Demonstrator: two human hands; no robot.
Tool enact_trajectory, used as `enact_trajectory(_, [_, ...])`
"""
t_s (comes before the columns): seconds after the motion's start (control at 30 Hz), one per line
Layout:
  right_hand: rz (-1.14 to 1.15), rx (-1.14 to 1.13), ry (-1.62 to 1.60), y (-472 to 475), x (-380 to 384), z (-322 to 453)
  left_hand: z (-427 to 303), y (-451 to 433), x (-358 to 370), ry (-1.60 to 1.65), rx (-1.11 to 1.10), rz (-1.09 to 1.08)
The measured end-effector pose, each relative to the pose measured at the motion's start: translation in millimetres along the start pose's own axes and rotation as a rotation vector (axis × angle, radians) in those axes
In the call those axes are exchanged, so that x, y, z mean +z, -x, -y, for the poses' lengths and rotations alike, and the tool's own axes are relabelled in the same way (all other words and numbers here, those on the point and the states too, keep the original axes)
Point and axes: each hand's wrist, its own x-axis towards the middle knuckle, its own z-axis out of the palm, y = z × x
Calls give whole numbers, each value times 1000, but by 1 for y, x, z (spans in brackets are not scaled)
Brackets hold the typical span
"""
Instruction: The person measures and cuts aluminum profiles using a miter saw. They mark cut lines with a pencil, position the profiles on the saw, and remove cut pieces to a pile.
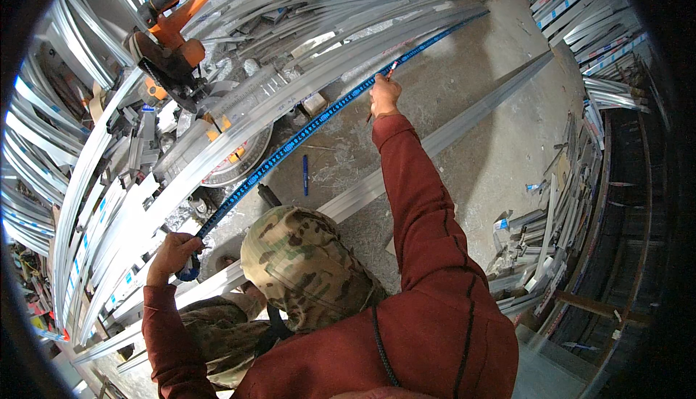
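A blue tape measure (304,136) is drawn out in a long line beside a pale metal profile (217,153) that lies across the mitre saw's base. My left hand (173,255) grips the tape's case at the lower left. Farther along, my right hand (385,94) holds a slim pencil-like marker, its tip at the blade of the tape. The far end of the blade reaches the upper right. An orange and black mitre saw (176,40) stands at the upper left, its head above the profile.
A blue pen (305,175) lies on the concrete floor. A second long metal profile (462,124) crosses the floor beneath my right arm. Bundles of profiles (81,236) crowd the left, and a pile of offcuts (535,236) lies at the right. Metal scraps surround the saw.
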Motion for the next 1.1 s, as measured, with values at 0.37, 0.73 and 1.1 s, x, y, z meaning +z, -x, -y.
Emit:
enact_trajectory(0.37, [34, -45, 24, -1, 7, -14, 5, 2, 1, -6, -35, -9])
enact_trajectory(0.73, [214, 72, -157, 96, -10, 73, -6, -12, 0, -68, 291, -79])
enact_trajectory(1.1, [946, -348, 87, 285, 43, 194, -119, 13, 6, 243, 546, -183])
